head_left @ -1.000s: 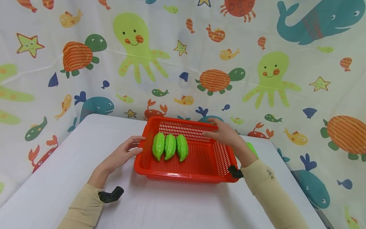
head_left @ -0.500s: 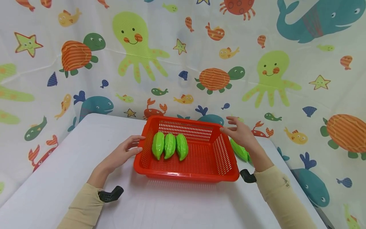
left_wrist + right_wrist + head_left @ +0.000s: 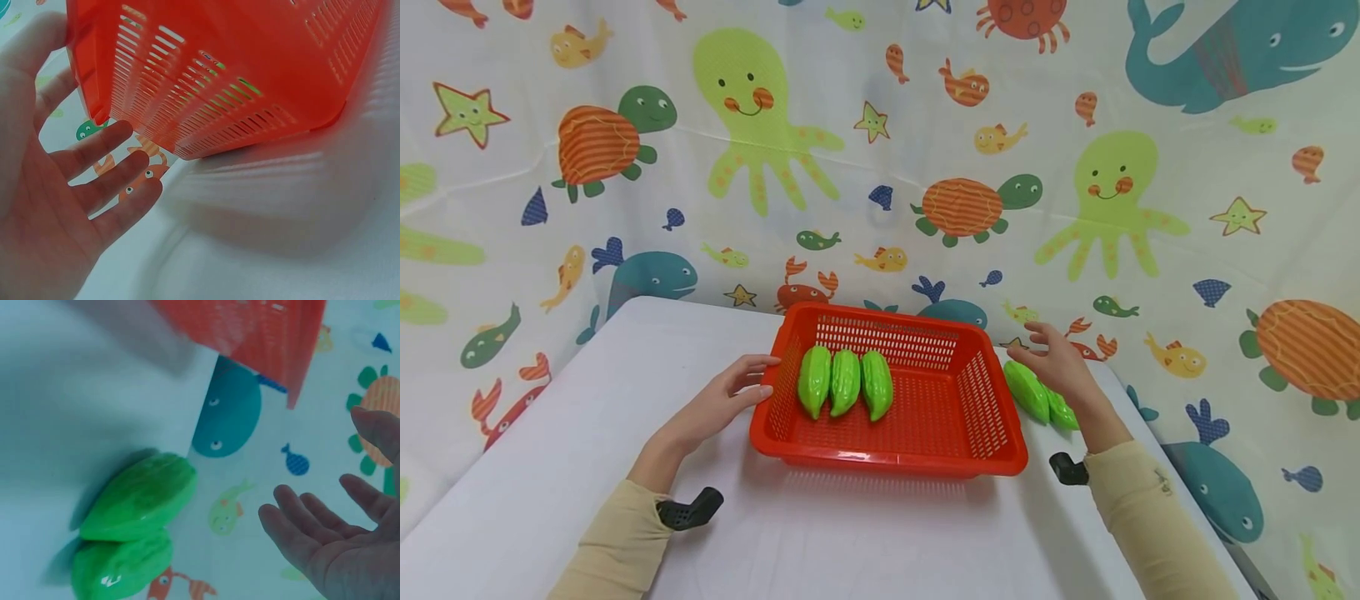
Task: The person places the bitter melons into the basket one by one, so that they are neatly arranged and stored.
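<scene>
A red plastic basket (image 3: 880, 462) with slotted walls stands on the white table. Inside it, at the left, three bright green, ridged, pointed fruits like bitter melons (image 3: 846, 383) lie side by side. My left hand (image 3: 718, 407) is at the basket's left rim, fingertips touching or nearly touching it; the left wrist view shows its fingers (image 3: 103, 150) spread and fairly straight. To the right of the basket lie two more bitter melons (image 3: 1028, 392), touching each other. My right hand (image 3: 1063, 371) hovers above them, holding nothing, its fingers (image 3: 294, 531) loosely bent and apart.
A white cloth (image 3: 880, 167) printed with sea animals hangs behind the table's back edge. White tabletop (image 3: 850, 542) shows in front of the basket and to its left. Black wrist cameras (image 3: 691, 510) sit below both sleeves.
My right hand has moved right, from over the basket's right part to above the two bitter melons outside, uncovering them. The left hand stays at the rim.
</scene>
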Action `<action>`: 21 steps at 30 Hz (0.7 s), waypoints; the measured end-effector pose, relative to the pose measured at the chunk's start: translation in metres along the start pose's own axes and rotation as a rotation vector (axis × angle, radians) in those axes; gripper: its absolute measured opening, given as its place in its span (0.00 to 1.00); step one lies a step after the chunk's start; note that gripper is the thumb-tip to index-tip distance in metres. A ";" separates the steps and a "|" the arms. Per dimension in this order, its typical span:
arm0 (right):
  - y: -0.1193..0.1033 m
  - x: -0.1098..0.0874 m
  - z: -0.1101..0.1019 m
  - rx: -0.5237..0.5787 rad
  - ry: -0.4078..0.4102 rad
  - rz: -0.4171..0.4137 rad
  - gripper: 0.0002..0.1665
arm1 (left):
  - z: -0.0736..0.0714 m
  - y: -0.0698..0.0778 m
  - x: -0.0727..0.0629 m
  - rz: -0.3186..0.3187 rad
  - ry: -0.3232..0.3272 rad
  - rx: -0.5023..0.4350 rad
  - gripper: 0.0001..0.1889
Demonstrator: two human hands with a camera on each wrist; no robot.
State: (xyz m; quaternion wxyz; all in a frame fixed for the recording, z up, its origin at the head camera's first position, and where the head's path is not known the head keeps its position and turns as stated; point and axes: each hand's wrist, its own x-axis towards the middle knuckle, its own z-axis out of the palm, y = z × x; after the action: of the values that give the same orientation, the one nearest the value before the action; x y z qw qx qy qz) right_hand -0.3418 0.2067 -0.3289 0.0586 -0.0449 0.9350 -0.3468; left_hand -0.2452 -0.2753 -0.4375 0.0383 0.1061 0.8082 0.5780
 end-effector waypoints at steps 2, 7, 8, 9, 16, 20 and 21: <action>0.006 0.001 0.000 -0.014 0.002 0.015 0.47 | 0.000 -0.001 0.000 0.002 -0.002 -0.004 0.29; 0.022 0.005 0.000 -0.040 0.012 0.040 0.45 | 0.000 -0.002 0.001 0.011 -0.004 -0.005 0.28; 0.026 0.006 0.000 -0.049 0.016 0.044 0.45 | 0.000 -0.001 0.001 0.011 -0.004 -0.005 0.28; 0.030 0.007 0.000 -0.060 0.021 0.048 0.44 | 0.000 -0.001 0.001 0.010 -0.004 -0.005 0.28; 0.057 0.015 -0.001 -0.152 0.058 0.058 0.40 | 0.000 0.000 0.000 0.004 0.000 -0.005 0.28; 0.070 0.017 -0.003 -0.192 0.063 0.063 0.38 | 0.000 0.000 0.000 0.003 0.001 -0.008 0.28; 0.073 0.017 -0.003 -0.199 0.060 0.067 0.38 | 0.000 0.000 0.000 0.003 0.001 -0.009 0.28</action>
State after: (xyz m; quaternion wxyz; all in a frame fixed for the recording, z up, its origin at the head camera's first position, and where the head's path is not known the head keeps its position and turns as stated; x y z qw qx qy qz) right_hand -0.3624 0.2617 -0.3756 0.0372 -0.0085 0.9672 -0.2511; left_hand -0.2454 -0.2752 -0.4377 0.0376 0.1069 0.8054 0.5818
